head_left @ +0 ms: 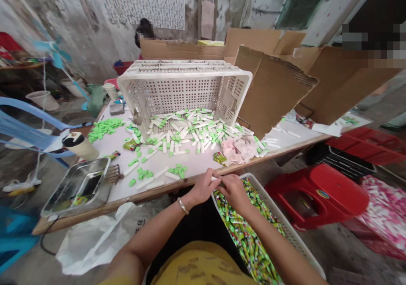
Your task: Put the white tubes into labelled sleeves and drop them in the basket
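My left hand (203, 188) and my right hand (235, 193) meet at the table's front edge, fingers closed in a pinch. Between them shows a bit of a small white tube (214, 178); the fingers hide most of it. Under my right forearm is a white basket (293, 230) full of tubes in green printed wrappers (250, 234). White tubes with green caps (203, 132) spill from a white crate (184, 71) lying on its side. Just beyond my hands are a crumpled pink cloth (239, 149) and a green printed wrapper (219, 158).
Loose green caps (106, 128) lie on the table (127, 194) at left, near a lidded cup (80, 145) and a metal tray (53, 198). Cardboard (272, 90) stands behind. A red stool (336, 192) is at right. A white bag (95, 238) hangs below. Another person's head shows behind the crate.
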Available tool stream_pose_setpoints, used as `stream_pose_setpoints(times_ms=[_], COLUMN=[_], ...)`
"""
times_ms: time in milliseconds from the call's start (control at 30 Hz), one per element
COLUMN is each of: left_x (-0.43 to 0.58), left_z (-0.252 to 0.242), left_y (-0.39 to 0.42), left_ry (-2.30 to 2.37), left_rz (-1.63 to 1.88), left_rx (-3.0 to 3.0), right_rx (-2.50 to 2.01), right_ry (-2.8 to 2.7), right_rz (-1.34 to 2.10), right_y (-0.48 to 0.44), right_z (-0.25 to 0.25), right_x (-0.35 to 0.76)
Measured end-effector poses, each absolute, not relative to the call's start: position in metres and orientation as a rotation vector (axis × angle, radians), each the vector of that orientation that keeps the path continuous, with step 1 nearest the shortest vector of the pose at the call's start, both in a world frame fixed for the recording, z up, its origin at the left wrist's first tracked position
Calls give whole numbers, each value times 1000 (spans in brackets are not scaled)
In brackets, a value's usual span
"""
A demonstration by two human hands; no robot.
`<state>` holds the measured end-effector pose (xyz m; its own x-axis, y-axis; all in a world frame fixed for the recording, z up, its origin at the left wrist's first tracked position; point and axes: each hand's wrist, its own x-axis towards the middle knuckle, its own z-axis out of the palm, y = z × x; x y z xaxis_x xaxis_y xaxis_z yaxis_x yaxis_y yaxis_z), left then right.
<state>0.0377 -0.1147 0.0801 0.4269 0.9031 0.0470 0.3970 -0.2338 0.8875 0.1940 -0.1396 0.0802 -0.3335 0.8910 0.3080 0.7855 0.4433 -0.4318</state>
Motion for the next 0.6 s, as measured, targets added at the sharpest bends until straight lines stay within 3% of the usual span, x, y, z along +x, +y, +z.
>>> stream_pose_setpoints(times_ms=[300, 500, 600], left_x=[58, 56, 28], left_z=[69, 45, 39], left_y=[-124, -114, -77], left_ry=[1123, 1034, 1302], left_rz=[784, 543, 362], left_rx=[1794, 1990, 2131], right_rx=[-1429, -1542, -1873], right_ry=[-2358, -2399, -2458], right_rz=[-204, -26, 124], right_y=[-147, -169, -186], right_z=[81, 39, 0], right_x=[201, 223, 258])
